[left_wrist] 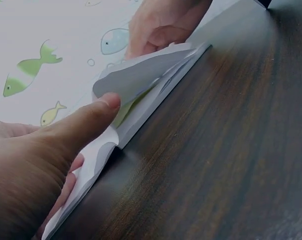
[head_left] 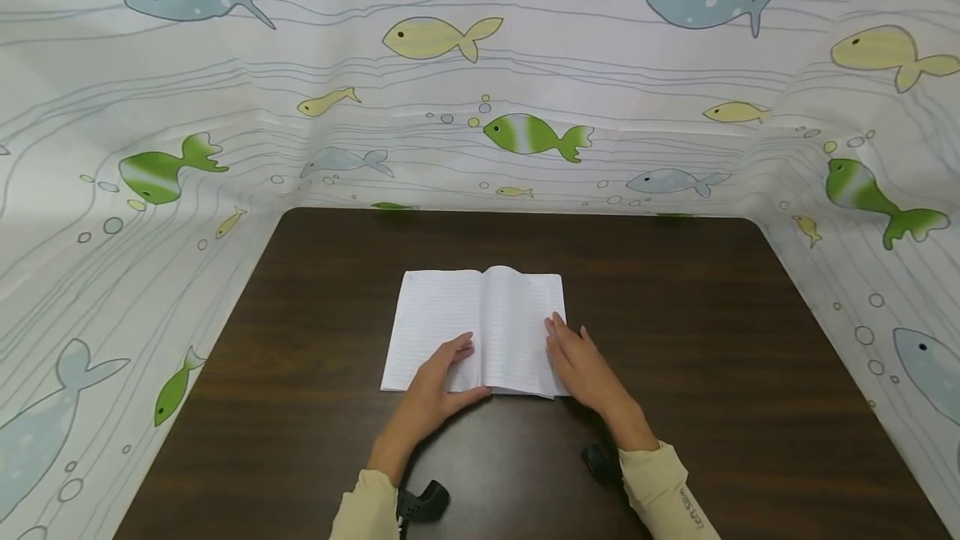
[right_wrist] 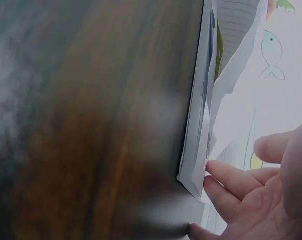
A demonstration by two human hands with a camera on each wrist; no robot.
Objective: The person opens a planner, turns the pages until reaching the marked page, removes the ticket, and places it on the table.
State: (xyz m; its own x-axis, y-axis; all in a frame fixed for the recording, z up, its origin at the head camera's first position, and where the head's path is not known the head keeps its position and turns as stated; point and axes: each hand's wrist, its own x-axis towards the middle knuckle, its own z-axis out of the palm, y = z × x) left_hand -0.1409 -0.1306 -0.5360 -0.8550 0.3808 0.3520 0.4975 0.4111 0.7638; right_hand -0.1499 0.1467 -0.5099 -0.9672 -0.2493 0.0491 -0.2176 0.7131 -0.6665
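An open notebook with lined white pages lies on the dark wooden table. Over its left page is my left hand, its fingers on the paper and its thumb stretched to the bottom edge near the fold. In the left wrist view that thumb touches the edge of a bulging page, and a yellow-green strip shows below the bulge. My right hand rests at the right page's outer edge. The right wrist view has its fingertips against the notebook's side, thumb held apart.
Dark wooden table surrounds the notebook. A white curtain printed with fish stands along the back and both sides. Black wrist devices sit below the cream sleeves.
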